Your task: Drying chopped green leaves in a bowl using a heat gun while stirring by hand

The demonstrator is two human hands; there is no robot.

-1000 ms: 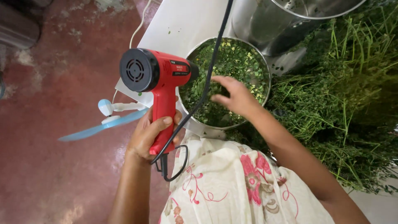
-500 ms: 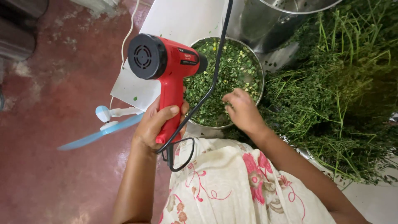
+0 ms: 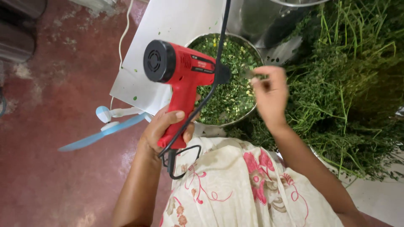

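My left hand (image 3: 166, 128) grips the handle of a red heat gun (image 3: 185, 67), whose black nozzle points right over a round steel bowl (image 3: 229, 122) full of chopped green leaves (image 3: 229, 86). The gun's black cord (image 3: 219, 54) runs up across the bowl and loops below the handle. Blurred by motion, my right hand (image 3: 271, 94) hovers at the bowl's right rim. Its fingertips are pinched together on what looks like a small green sprig (image 3: 249, 75).
A big heap of leafy green stalks (image 3: 345, 96) lies right of the bowl. A large steel pot (image 3: 261, 21) stands behind it on a white surface (image 3: 168, 29). A small fan with a blue blade (image 3: 101, 130) lies on the red floor (image 3: 50, 105). Floral cloth (image 3: 244, 185) covers my lap.
My right hand has lifted out of the leaves in the bowl and moved right to the rim. The heat gun has stayed aimed at the bowl in my left hand.
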